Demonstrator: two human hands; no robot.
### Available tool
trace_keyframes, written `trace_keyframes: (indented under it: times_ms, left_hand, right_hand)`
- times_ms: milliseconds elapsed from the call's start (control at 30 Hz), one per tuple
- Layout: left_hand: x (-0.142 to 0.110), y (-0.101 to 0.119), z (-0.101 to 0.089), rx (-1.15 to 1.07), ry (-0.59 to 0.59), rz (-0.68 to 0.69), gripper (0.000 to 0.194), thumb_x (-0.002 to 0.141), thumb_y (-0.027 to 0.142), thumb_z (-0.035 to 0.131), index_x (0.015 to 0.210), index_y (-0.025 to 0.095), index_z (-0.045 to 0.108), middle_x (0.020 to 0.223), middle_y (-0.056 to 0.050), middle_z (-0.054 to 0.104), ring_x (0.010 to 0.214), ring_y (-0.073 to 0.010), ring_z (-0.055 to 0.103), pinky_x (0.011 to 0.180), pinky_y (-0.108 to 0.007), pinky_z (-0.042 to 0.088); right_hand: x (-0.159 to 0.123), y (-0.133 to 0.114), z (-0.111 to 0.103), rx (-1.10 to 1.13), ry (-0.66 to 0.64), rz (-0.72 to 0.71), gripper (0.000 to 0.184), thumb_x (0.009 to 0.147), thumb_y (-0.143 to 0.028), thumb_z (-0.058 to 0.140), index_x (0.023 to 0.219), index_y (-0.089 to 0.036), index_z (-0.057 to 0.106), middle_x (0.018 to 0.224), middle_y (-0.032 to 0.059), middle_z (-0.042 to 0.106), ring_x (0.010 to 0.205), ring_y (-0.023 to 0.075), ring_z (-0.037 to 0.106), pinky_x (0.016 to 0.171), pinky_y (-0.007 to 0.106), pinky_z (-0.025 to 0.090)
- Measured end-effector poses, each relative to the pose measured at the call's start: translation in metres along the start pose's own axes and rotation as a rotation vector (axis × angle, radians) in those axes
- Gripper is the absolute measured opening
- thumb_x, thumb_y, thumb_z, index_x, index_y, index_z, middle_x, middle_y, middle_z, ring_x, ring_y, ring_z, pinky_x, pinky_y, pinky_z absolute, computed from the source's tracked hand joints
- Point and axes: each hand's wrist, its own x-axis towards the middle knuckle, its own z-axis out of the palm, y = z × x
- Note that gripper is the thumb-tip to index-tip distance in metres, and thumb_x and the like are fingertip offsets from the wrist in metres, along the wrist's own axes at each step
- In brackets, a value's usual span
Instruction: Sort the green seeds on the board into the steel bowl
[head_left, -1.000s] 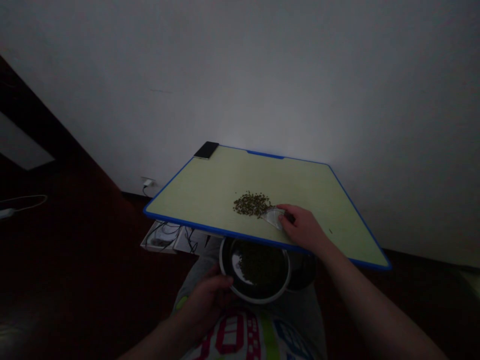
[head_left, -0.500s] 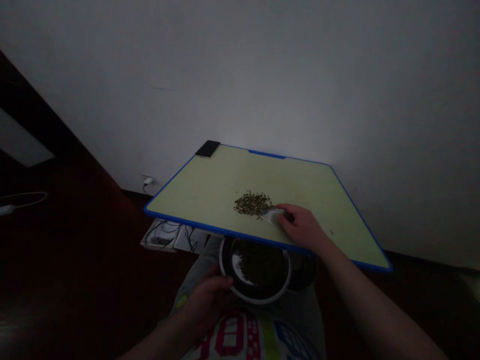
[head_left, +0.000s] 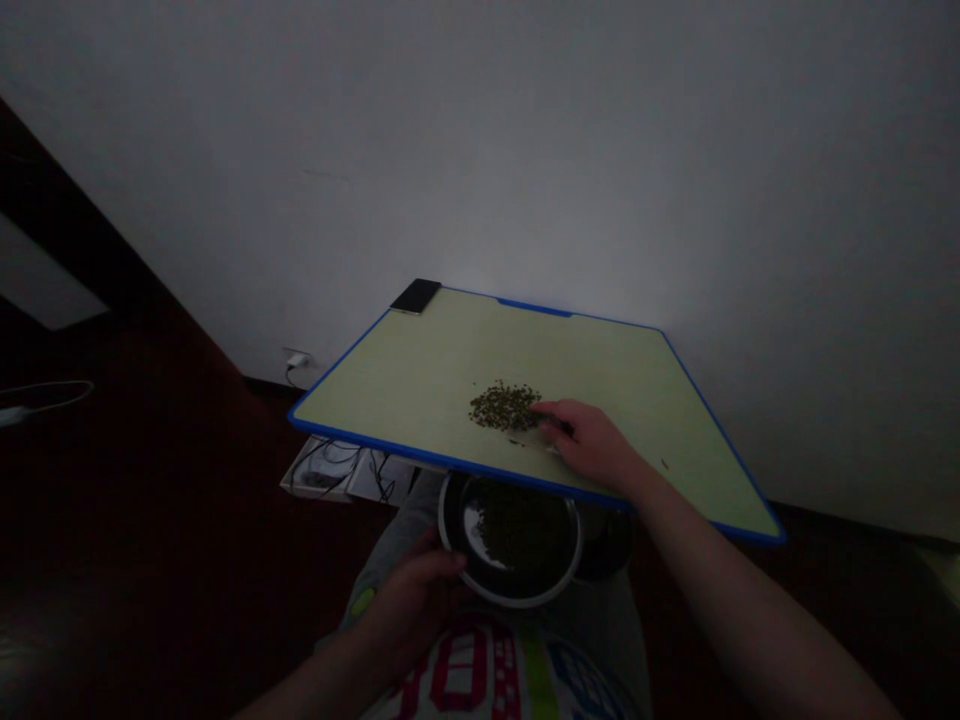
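Observation:
On the pale yellow board table (head_left: 420,380) with a blue edge lies a loose pile of small brown-green dried bits (head_left: 504,406). My right hand (head_left: 589,437) is closed around the dark handle of what looks like a small flat scraper (head_left: 566,428), at the pile's right side. The scraper's light blade is smeared and hard to make out. Below the table's front edge, on my lap, sits a round metal bowl (head_left: 504,598) with a shiny rim, holding more dark bits. My left hand (head_left: 420,590) grips the bowl's left rim, thumb on top.
A black tablet or phone (head_left: 415,296) lies on the far left corner of the table. A second dark container (head_left: 606,545) is partly hidden right of the bowl. White boxes with cables (head_left: 330,467) stand below left. A wall (head_left: 525,150) rises behind.
My right hand has moved slightly left and away from me, toward the pile, and the scraper has tilted. A few bits now lie just in front of the pile. My left hand and bowl stay put.

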Motion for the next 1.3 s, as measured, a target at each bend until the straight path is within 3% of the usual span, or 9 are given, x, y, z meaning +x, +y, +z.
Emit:
trace_keyframes:
  times_ms: [300, 600, 967, 1300]
  left_hand:
    - [0.0, -0.001, -0.001, -0.009, -0.031, 0.0, 0.033, 0.064, 0.006, 0.073, 0.094, 0.019, 0.075, 0.092, -0.007, 0.085, 0.093, -0.0292, 0.079, 0.088, -0.042, 0.061]
    - [-0.004, 0.005, 0.004, 0.044, -0.022, -0.032, 0.029, 0.067, 0.008, 0.072, 0.094, 0.017, 0.078, 0.091, -0.008, 0.085, 0.085, -0.0272, 0.079, 0.078, -0.037, 0.062]
    - [-0.005, 0.006, 0.006, 0.054, -0.032, -0.021, 0.034, 0.07, 0.007, 0.07, 0.102, 0.017, 0.077, 0.095, -0.009, 0.085, 0.096, -0.0297, 0.078, 0.094, -0.043, 0.059]
    - [-0.004, 0.005, 0.005, 0.029, -0.016, -0.015, 0.053, 0.067, 0.006, 0.072, 0.118, 0.018, 0.073, 0.102, -0.011, 0.084, 0.093, -0.0304, 0.078, 0.087, -0.043, 0.061]
  right_hand:
    - [-0.005, -0.009, 0.001, 0.035, -0.092, -0.126, 0.041, 0.093, -0.018, 0.053, 0.128, -0.02, 0.072, 0.114, 0.0115, 0.077, 0.101, 0.0229, 0.071, 0.092, 0.039, 0.053]
    - [-0.013, -0.019, -0.001, 0.102, -0.123, -0.093, 0.039, 0.091, -0.018, 0.054, 0.125, -0.021, 0.074, 0.117, 0.011, 0.078, 0.105, 0.0238, 0.072, 0.094, 0.04, 0.055]
    - [-0.014, -0.024, -0.003, 0.173, -0.142, -0.019, 0.039, 0.09, -0.016, 0.057, 0.124, -0.022, 0.075, 0.119, 0.0099, 0.078, 0.107, 0.0241, 0.073, 0.094, 0.042, 0.056]
    - [-0.019, -0.013, -0.002, 0.257, -0.158, -0.068, 0.036, 0.09, -0.019, 0.059, 0.122, -0.024, 0.076, 0.118, 0.0095, 0.078, 0.108, 0.0236, 0.073, 0.097, 0.044, 0.056]
